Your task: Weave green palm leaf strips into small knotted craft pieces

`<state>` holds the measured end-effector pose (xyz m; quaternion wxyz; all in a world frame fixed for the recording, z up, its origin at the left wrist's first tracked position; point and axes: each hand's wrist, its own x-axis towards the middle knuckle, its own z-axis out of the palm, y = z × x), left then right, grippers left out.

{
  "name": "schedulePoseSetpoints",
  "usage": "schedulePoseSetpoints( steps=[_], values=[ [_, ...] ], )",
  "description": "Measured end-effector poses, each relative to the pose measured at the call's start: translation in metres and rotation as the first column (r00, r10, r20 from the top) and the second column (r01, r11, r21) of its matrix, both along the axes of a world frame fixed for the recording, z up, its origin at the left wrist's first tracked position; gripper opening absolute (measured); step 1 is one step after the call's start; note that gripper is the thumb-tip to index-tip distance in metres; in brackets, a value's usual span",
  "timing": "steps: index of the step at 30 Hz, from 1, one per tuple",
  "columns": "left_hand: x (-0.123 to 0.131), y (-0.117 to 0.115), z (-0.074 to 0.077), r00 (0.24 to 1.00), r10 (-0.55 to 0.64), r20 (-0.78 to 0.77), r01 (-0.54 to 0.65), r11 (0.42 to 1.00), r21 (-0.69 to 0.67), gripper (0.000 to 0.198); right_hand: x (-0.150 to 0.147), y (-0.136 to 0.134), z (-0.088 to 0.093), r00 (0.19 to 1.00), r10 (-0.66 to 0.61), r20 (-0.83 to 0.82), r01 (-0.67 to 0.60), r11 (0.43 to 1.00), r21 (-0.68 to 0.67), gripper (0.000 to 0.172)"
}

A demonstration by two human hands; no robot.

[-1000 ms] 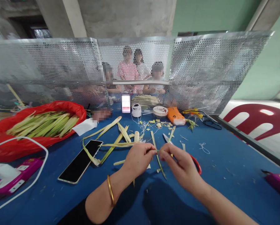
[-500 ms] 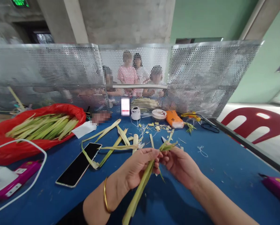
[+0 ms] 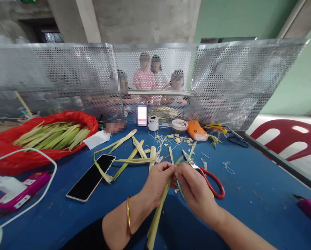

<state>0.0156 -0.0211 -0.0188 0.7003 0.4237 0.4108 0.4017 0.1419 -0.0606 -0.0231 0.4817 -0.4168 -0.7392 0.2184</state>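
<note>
My left hand (image 3: 157,182) is closed around a bundle of long green-yellow leaf strips (image 3: 159,217), whose lower ends hang down toward me. Against it, my right hand (image 3: 195,185) pinches the top of the same bundle, fingertips touching those of the left. The spot between the fingers is mostly hidden. Scissors with red handles (image 3: 220,185) lie on the blue table just beyond the right hand, blades pointing away to the left. Loose leaf strips (image 3: 137,160) are spread left of the hands, some reaching over a black phone (image 3: 92,178).
A red plastic bag (image 3: 4,158) full of strips stands at left, near a purple power strip (image 3: 27,191) with a white cable. At the back are a thread spool (image 3: 153,123), a tape roll (image 3: 180,125) and an orange packet (image 3: 197,130), before a perforated metal screen (image 3: 82,69).
My right hand has turned and its fingers have curled in over the bundle's top. The red-handled scissors, hidden before, now show beside it. The view has shifted slightly.
</note>
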Motion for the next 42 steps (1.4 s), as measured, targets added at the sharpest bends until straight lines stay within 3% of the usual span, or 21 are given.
schedulePoseSetpoints(
  steps=[2,7,12,15,19,21,23,25,27,31,33,37,42],
  values=[
    [0.0,0.001,-0.001,0.999,-0.004,-0.04,0.002,0.999,-0.032,0.018,0.001,0.002,-0.001,1.0,0.022,-0.004,-0.022,1.0,-0.017,0.021],
    [-0.004,0.001,0.005,0.999,-0.049,-0.013,0.047,0.989,-0.137,0.017,0.007,0.009,0.0,0.969,-0.06,-0.241,0.035,0.994,-0.108,0.024],
    [-0.008,0.0,0.017,0.957,-0.228,0.179,0.265,0.939,-0.221,0.018,0.011,0.008,0.011,0.918,-0.029,-0.396,-0.023,0.992,-0.124,0.023],
    [-0.007,0.001,0.017,0.937,-0.319,0.141,0.337,0.932,-0.132,0.02,0.014,0.01,0.012,0.928,-0.041,-0.369,-0.018,0.988,-0.155,0.022],
    [-0.006,0.007,-0.003,0.965,-0.25,-0.084,0.237,0.962,-0.135,0.027,0.02,0.023,0.002,0.977,-0.087,-0.196,0.016,0.941,-0.338,0.026],
    [-0.007,0.012,-0.015,0.904,-0.27,-0.331,0.269,0.962,-0.049,0.021,0.021,0.03,-0.006,0.988,-0.078,-0.131,0.003,0.869,-0.495,0.026],
    [-0.01,0.016,-0.023,0.782,-0.32,-0.535,0.361,0.932,-0.03,0.013,0.02,0.035,-0.016,0.991,-0.066,-0.118,-0.019,0.795,-0.606,0.025],
    [-0.015,0.018,-0.022,0.664,-0.334,-0.669,0.458,0.889,0.011,0.005,0.018,0.037,-0.023,0.991,-0.057,-0.124,-0.037,0.762,-0.647,0.023],
    [-0.02,0.018,-0.014,0.576,-0.261,-0.775,0.517,0.85,0.098,0.009,0.016,0.037,-0.027,0.99,-0.048,-0.13,-0.048,0.762,-0.646,0.022],
    [-0.025,0.015,0.007,0.39,0.065,-0.919,0.579,0.759,0.299,0.009,0.015,0.036,-0.028,0.989,-0.049,-0.142,-0.051,0.78,-0.623,0.023],
    [-0.026,0.014,0.013,0.35,0.093,-0.932,0.627,0.716,0.307,0.005,0.016,0.036,-0.027,0.988,-0.051,-0.143,-0.048,0.788,-0.614,0.023],
    [-0.026,0.017,0.013,0.324,0.035,-0.946,0.714,0.647,0.268,0.006,0.016,0.036,-0.026,0.99,-0.048,-0.135,-0.045,0.791,-0.61,0.023],
    [-0.025,0.02,0.005,0.345,0.023,-0.938,0.73,0.621,0.284,0.003,0.016,0.037,-0.029,0.993,-0.042,-0.114,-0.034,0.802,-0.596,0.023]
  ],
)
